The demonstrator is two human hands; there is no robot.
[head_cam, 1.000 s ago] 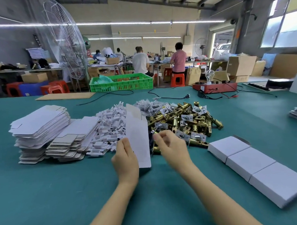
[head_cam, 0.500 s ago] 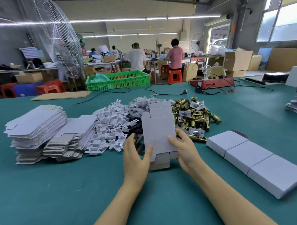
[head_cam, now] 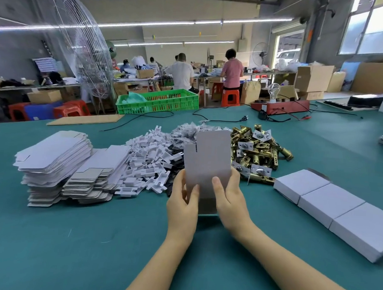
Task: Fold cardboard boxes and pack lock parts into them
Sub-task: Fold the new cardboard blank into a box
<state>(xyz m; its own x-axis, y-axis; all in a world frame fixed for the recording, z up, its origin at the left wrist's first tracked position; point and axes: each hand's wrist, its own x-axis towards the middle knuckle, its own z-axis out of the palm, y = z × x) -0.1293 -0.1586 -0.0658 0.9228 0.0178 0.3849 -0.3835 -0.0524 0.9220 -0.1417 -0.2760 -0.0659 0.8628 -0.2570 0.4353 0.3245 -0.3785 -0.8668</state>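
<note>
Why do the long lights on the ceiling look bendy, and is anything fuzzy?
In the head view, the wide lens curves the ceiling light strips and stretches the table's edges; the window glares white; the far workers look soft; the box blank between the left hand and right hand stays fairly sharp.

A matt grey-white cardboard blank point(head_cam: 208, 165), smooth and thin. Flat blanks point(head_cam: 53, 155) of the same matt card in a stack. Small white plastic pieces point(head_cam: 151, 163), dull-finished. Lock parts point(head_cam: 257, 153) of shiny brass-coloured metal with silvery plates. Folded boxes point(head_cam: 335, 212) in smooth matt white card. The table point(head_cam: 74, 249) is covered in matt teal cloth-like material.
</note>
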